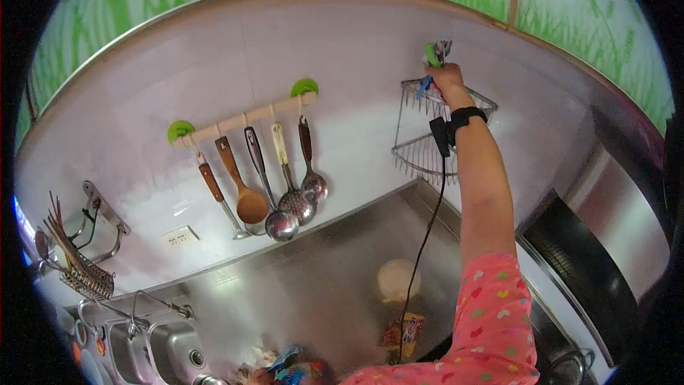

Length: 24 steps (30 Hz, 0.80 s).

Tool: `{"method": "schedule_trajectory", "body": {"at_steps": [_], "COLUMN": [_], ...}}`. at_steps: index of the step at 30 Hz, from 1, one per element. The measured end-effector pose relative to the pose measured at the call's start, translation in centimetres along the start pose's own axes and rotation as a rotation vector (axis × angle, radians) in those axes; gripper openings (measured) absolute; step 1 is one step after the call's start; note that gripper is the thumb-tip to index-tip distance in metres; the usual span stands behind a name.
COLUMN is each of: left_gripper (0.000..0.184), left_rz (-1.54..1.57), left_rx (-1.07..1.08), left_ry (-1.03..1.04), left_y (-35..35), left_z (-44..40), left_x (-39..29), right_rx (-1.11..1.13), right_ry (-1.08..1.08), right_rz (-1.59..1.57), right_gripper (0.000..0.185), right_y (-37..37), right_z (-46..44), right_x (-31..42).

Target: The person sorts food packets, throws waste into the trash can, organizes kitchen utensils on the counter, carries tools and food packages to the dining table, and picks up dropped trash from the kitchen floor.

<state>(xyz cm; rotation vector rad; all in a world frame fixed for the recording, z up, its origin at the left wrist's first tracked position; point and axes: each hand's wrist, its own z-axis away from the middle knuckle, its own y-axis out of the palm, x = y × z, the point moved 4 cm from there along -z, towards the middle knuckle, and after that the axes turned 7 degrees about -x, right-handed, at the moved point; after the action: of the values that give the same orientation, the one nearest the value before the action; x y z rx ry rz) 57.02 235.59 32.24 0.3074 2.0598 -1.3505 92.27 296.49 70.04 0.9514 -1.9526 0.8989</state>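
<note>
My right hand (pixel 447 78) reaches up to the wall in the corner, above the upper shelf of a wire corner rack (pixel 431 150). Its fingers look closed at a small cluster of things: a curved green piece (pixel 431 55), a silvery piece (pixel 444 48) and a blue strip (pixel 425 86). Which of these the fingers grip is too small to make out. A black band (pixel 467 115) goes round the wrist, with a black clip and cable (pixel 425 232) hanging from it. My left hand is out of view.
Ladles, a wooden spoon (pixel 252 205) and a skimmer (pixel 296 204) hang from a wall rail (pixel 249 119). A steel counter (pixel 335 264) carries a pale round item (pixel 397 280), a packet (pixel 402 331) and plastic bags (pixel 292 365). A double sink (pixel 174 349) lies left, a dark range hood (pixel 581 271) right.
</note>
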Motion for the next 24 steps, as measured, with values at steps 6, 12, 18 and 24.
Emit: {"method": "schedule_trajectory", "body": {"at_steps": [6, 12, 18, 24], "left_gripper": [0.025, 0.025, 0.025, 0.016], "left_rz": [-0.076, -0.049, -0.099, -0.099], "left_rx": [0.016, 0.065, 0.086, 0.133], "left_ry": [0.092, 0.087, 0.121, 0.073], "left_y": [1.2, 1.6, 0.7, -1.0], "left_z": [-1.7, -2.7, -2.9, -2.3], "left_x": [-0.2, -0.2, -0.7, -1.6], "right_rx": [0.194, 0.439, 0.305, 0.163], "right_ry": [0.061, 0.085, -0.1, -0.624], "right_rz": [0.04, 0.276, 0.596, 0.327], "right_gripper": [0.022, 0.021, 0.026, 0.044], "right_y": [3.1, 3.1, 2.9, -1.0], "right_z": [-3.2, -2.7, 0.2, 12.2], "right_x": [-1.9, -1.1, 1.2, 3.6]}}
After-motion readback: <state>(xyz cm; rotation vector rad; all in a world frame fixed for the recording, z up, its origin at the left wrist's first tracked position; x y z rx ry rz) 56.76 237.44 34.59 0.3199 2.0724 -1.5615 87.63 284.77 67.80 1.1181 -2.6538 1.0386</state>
